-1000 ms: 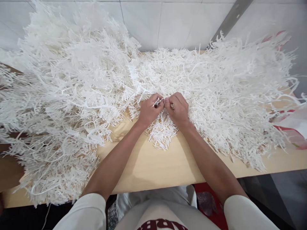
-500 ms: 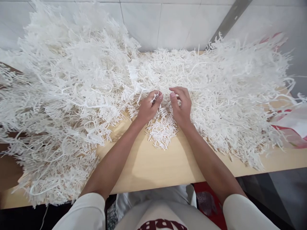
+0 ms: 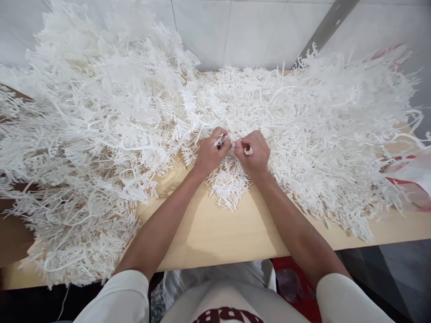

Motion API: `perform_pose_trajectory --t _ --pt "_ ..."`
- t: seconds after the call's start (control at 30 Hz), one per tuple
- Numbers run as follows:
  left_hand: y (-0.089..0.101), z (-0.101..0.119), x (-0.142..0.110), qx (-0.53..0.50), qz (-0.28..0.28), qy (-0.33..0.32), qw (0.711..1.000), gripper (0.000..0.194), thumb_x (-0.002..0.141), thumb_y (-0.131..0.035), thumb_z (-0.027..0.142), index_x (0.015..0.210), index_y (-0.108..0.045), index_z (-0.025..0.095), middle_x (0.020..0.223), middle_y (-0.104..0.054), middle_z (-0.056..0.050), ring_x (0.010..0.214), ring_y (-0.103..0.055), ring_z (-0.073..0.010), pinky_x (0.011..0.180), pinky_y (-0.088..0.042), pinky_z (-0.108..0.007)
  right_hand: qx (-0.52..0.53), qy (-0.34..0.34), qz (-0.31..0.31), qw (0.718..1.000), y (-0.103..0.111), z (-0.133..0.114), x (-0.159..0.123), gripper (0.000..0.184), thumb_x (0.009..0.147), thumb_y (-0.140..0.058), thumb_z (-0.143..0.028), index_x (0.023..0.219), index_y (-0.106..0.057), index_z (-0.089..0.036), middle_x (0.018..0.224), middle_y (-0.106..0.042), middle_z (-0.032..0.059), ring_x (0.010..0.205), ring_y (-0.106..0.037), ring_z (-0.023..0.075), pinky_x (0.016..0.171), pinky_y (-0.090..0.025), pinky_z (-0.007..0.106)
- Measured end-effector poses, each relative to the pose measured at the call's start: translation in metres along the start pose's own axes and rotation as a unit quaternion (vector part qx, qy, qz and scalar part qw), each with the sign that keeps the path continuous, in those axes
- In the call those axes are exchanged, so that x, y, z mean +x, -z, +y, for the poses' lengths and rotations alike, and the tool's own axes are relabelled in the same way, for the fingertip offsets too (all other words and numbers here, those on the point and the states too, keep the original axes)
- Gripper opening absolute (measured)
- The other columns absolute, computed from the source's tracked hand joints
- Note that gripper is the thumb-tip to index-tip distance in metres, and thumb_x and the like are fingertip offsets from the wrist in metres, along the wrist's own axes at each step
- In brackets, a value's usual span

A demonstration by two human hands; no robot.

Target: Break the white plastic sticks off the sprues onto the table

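My left hand (image 3: 213, 150) is closed around a small white branched piece (image 3: 221, 139), which looks like plastic and pokes out between thumb and fingers. Close beside it, my right hand (image 3: 254, 154) pinches thumb against forefinger; what lies in that pinch, if anything, is too small to make out. The two sets of fingertips almost meet. Below them a small heap of short white sticks (image 3: 229, 188) rests on the wooden table (image 3: 222, 233).
A tall pile of white branched strands (image 3: 101, 112) covers the table's left side. Another white pile (image 3: 323, 134) spreads over the right. At the right edge lies a red and white plastic bag (image 3: 412, 179). Behind the table stands a tiled wall (image 3: 259, 31).
My right hand's fingers have come together from a looser, parted pose into a pinch, slightly lower. My left hand keeps its hold on the white piece, shifted a little to the right.
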State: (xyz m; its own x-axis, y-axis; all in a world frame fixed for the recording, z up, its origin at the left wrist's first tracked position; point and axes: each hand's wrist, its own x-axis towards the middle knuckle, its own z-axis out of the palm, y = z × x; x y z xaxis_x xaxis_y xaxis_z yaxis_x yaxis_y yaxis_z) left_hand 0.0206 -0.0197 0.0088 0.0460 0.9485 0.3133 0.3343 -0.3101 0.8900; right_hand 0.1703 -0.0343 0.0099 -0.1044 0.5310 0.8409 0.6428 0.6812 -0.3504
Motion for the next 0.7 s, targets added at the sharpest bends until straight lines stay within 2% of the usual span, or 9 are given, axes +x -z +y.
perform_pose_trajectory --t 0.1,0.2,0.3,0.4,0.53,0.7 --pt "0.0017 -0.0027 0.0016 -0.024 0.052 0.016 0.998 0.017 0.094 -0.052 0.037 0.086 -0.053 0.022 0.059 -0.047 0.006 0.051 -0.042 -0.0072 0.051 -0.034 -0.023 -0.005 -0.018 0.045 0.999 0.0020 -0.0010 0.0009 0.019 0.093 -0.054 -0.024 0.074 -0.053 -0.022 0.064 -0.052 -0.0032 0.061 -0.050 0.0100 0.056 -0.042 0.027" --pt "0.0022 -0.0019 -0.0002 -0.024 0.015 -0.005 1.000 0.022 0.097 -0.047 0.044 0.094 -0.053 0.024 0.060 -0.046 0.006 0.052 -0.044 -0.0085 0.054 -0.035 -0.024 0.011 -0.119 0.029 0.992 0.0032 0.0014 0.0044 0.011 0.093 -0.058 -0.030 0.086 -0.063 -0.023 0.078 -0.063 -0.0010 0.065 -0.056 0.0093 0.055 -0.045 0.025" --pt "0.0022 -0.0010 -0.0019 -0.019 -0.013 -0.035 0.999 0.027 0.098 -0.040 0.051 0.100 -0.052 0.026 0.063 -0.047 0.005 0.054 -0.046 -0.0097 0.057 -0.036 -0.025 0.045 -0.200 -0.016 0.979 0.0035 0.0035 0.0075 0.019 0.092 -0.059 -0.036 0.107 -0.067 -0.026 0.095 -0.068 0.0012 0.076 -0.063 0.0104 0.059 -0.050 0.025" --pt "0.0030 -0.0013 -0.0012 -0.008 -0.008 -0.072 0.997 0.030 0.098 -0.038 0.053 0.100 -0.052 0.026 0.072 -0.052 0.003 0.062 -0.052 -0.0113 0.063 -0.041 -0.027 0.063 -0.187 -0.073 0.978 0.0040 0.0029 0.0083 0.023 0.096 -0.053 -0.037 0.109 -0.069 -0.027 0.103 -0.070 0.0025 0.090 -0.066 0.0131 0.071 -0.054 0.028" --pt "0.0044 -0.0008 -0.0002 0.002 -0.022 -0.085 0.996 0.031 0.098 -0.038 0.053 0.098 -0.052 0.025 0.081 -0.058 0.000 0.071 -0.056 -0.0128 0.070 -0.044 -0.028 0.067 -0.113 -0.134 0.982 0.0033 0.0029 0.0075 0.023 0.097 -0.050 -0.035 0.104 -0.069 -0.025 0.106 -0.069 0.0049 0.102 -0.064 0.0164 0.089 -0.053 0.036" --pt "0.0028 0.0011 -0.0012 0.018 -0.045 -0.040 0.998 0.028 0.097 -0.042 0.050 0.099 -0.055 0.024 0.065 -0.053 0.004 0.054 -0.047 -0.0098 0.058 -0.039 -0.025 0.052 -0.114 -0.099 0.987 0.0017 0.0049 0.0053 0.021 0.095 -0.054 -0.038 0.082 -0.060 -0.023 0.087 -0.063 0.0034 0.087 -0.060 0.0159 0.079 -0.052 0.035"
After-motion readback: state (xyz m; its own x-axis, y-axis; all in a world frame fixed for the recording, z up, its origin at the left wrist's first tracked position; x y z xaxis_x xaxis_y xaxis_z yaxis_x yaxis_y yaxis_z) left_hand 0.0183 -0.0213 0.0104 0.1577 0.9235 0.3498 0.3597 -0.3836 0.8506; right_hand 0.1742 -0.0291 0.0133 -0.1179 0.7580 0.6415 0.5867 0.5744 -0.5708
